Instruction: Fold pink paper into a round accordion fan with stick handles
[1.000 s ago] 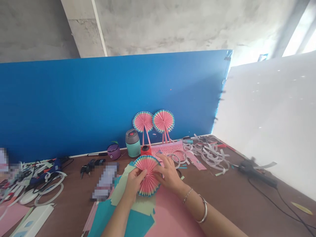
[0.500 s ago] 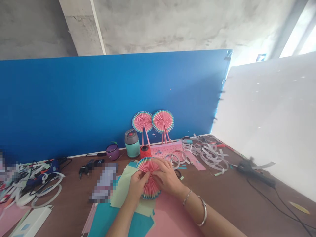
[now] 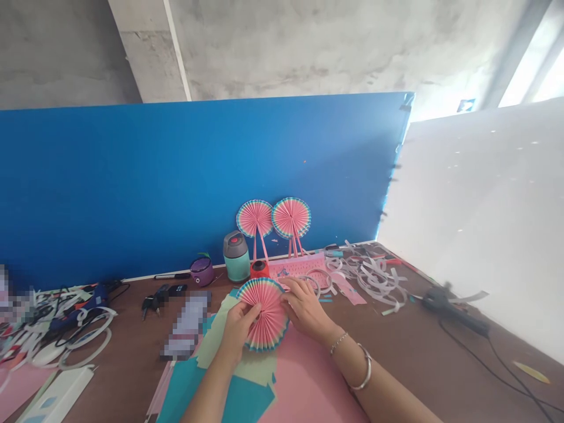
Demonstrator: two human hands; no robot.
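Between both my hands is a pleated pink paper fan (image 3: 264, 314) with a striped rim, spread into a nearly full circle over sheets of coloured paper (image 3: 247, 376). My left hand (image 3: 237, 329) pinches its left side near the centre. My right hand (image 3: 306, 308) grips its right edge, fingers curled; that wrist wears a bracelet and a bangle. Two finished paper fans on sticks (image 3: 273, 218) lean against the blue board (image 3: 176, 176) behind.
A teal flask (image 3: 236, 256), a purple pot (image 3: 202, 271) and a red spool (image 3: 259, 269) stand at the back. White paper strips (image 3: 374, 273) litter the right; a black glue gun (image 3: 445, 302) with cable lies beside them. Tape rings, cables and keys lie left.
The fan was pinched into two half-closed lobes half a second ago; now it is spread out round again. Both hands stayed on it.
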